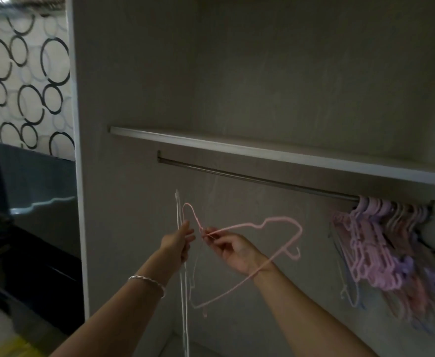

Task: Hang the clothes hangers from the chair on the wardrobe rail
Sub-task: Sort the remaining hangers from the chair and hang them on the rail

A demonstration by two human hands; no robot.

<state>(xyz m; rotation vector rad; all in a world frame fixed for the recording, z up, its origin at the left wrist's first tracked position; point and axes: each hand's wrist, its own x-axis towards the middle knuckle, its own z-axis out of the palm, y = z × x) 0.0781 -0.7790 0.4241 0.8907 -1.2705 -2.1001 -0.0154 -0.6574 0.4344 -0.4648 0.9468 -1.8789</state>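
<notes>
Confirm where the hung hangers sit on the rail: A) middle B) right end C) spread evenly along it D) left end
B: the hung hangers bunch together at the right end of the rail, and the rest of the rail shows bare.

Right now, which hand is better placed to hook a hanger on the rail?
Right: the right hand pinches one pink hanger, hook up, below the rail; the left hand grips white hangers.

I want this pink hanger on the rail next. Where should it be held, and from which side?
At the neck just below the hook, where the right hand now pinches the pink hanger. Come from below, so the open hook is free above the hand to drop over the rail.
</notes>
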